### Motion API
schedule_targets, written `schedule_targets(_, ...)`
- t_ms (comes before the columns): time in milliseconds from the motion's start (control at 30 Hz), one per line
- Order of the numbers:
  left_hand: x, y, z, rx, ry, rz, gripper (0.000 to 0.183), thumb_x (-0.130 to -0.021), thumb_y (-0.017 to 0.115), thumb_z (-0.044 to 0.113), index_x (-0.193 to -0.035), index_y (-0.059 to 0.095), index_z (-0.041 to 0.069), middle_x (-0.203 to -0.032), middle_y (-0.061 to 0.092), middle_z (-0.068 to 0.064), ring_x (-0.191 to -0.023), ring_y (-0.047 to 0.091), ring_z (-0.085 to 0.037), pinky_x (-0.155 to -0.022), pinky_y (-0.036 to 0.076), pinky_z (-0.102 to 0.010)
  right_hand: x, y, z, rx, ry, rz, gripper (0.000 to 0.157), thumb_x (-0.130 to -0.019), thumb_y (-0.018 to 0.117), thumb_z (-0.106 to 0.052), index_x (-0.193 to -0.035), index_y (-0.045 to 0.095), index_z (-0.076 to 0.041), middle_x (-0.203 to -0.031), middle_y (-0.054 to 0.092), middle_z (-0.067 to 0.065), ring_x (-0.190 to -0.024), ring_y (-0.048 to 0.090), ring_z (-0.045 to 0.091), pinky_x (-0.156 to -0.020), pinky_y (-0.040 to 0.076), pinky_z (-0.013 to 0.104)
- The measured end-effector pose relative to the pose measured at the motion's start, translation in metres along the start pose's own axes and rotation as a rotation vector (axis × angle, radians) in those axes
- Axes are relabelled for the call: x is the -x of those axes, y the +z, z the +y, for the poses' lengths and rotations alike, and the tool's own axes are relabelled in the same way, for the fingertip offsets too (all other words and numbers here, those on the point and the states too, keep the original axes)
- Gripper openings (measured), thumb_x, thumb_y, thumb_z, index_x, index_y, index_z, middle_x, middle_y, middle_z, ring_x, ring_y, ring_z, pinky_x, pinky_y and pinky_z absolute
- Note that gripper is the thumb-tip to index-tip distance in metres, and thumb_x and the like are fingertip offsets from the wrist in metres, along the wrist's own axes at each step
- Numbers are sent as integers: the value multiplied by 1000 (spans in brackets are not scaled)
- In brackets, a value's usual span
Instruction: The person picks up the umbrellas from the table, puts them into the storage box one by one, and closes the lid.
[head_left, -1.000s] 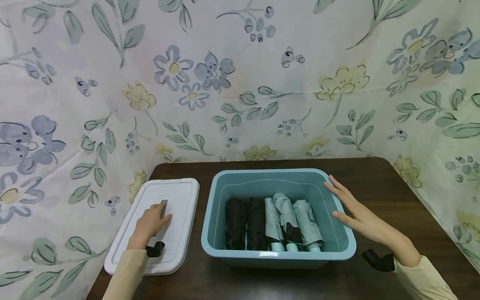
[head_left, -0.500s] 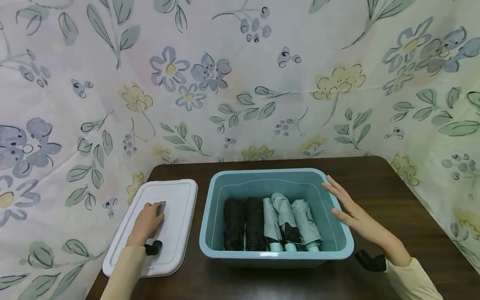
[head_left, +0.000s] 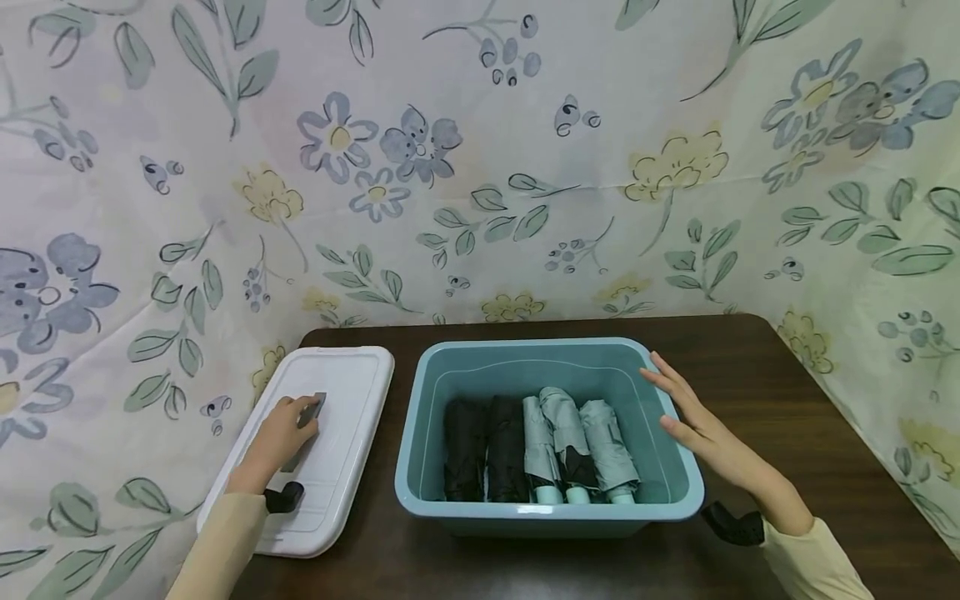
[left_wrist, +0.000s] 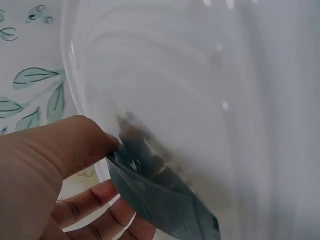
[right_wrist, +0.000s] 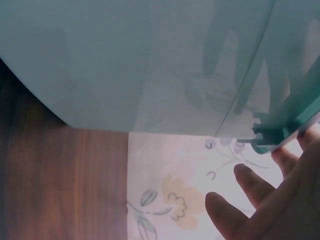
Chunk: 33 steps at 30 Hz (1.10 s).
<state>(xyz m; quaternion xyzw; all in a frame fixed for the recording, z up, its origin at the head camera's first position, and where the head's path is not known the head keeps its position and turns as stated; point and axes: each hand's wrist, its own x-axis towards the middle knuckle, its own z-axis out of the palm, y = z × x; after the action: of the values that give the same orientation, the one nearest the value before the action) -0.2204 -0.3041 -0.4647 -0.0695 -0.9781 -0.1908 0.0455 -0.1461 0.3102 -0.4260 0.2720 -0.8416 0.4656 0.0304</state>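
Note:
My left hand grips the grey handle on top of a white lid at the left of the table. In the left wrist view the thumb lies on one side of the handle and the fingers curl on the other. A teal plastic bin stands at mid-table. Inside it lie folded umbrellas: two black ones on the left and three pale teal ones on the right. My right hand has its fingers spread and extended, fingertips right at the bin's right rim.
The dark wooden table extends behind the bin and to its right. A floral cloth hangs along the back and both sides. Black wrist straps show beside both sleeves.
The left hand has closed its fingers on the handle and shifted left. The lid's far edge has risen slightly and the lid has moved a little left. The right hand stays at the bin's rim.

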Motion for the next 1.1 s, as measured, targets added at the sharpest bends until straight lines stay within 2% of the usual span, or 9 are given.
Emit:
schedule_targets(133,0,-17,6,25,48,-19,39,-85,58,8,-123,55,-3,-99,55,-25,-69,50,-21,-58,43,-34,0,1,0,-15,0,5,58,-95,42,-4,-148,21,-13,-156,-4,4,-141,-1,4,-87,13,76)
schedule_targets(300,3,-33,16,40,154,-19,38,-85,61,5,-122,57,1,-92,57,-15,-67,46,-15,-55,37,-27,1,1,2,-15,2,4,59,-94,42,-2,-148,21,-14,-156,-3,2,-140,0,2,-87,13,77)
schedule_targets(467,5,-44,27,65,255,-4,38,-84,63,4,-122,59,4,-90,57,-7,-71,48,-14,-55,39,-24,0,1,4,-20,6,3,59,-95,41,-2,-148,20,-14,-156,-3,2,-140,0,2,-87,13,76)
schedule_targets(633,6,-57,37,78,345,41,37,-83,63,1,-120,59,5,-95,58,-8,-73,50,-15,-52,40,-23,0,1,4,-27,17,4,58,-95,40,-3,-148,20,-15,-156,-4,2,-139,0,0,-87,13,76)
schedule_targets(733,8,-65,41,79,373,59,39,-82,63,-1,-120,60,6,-98,58,-7,-75,52,-16,-54,45,-23,0,1,4,-26,20,3,58,-95,40,-3,-148,20,-15,-156,-4,1,-139,0,0,-87,13,76)
schedule_targets(900,12,-77,55,83,418,25,42,-83,62,0,-123,59,11,-106,57,-3,-81,52,-15,-65,52,-30,0,1,4,-30,21,0,58,-95,40,-3,-148,20,-15,-156,-4,1,-139,0,0,-88,13,76)
schedule_targets(1100,11,-86,74,70,521,-29,46,-84,62,2,-127,57,18,-110,55,2,-86,52,-10,-69,48,-29,0,2,4,-35,18,3,59,-95,40,-3,-148,20,-15,-156,-4,0,-139,0,2,-88,12,76)
